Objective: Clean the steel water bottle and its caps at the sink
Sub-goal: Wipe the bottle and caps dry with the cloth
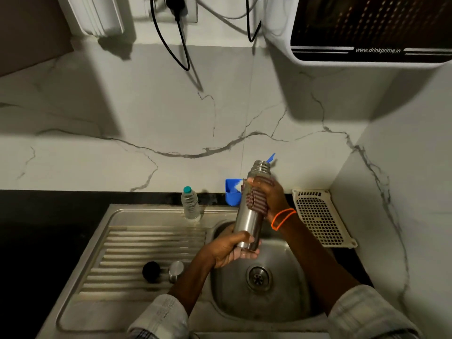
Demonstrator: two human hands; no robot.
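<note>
The steel water bottle is held upright and slightly tilted above the round sink basin, its threaded mouth uncapped. My left hand grips its base. My right hand presses a striped cloth around the upper body of the bottle. A black cap and a steel cap rest side by side on the ribbed drainboard, left of my left forearm.
A small plastic bottle with a teal cap stands on the sink's back rim. A blue holder sits behind the steel bottle. A cream perforated tray lies at the right. A water purifier hangs overhead.
</note>
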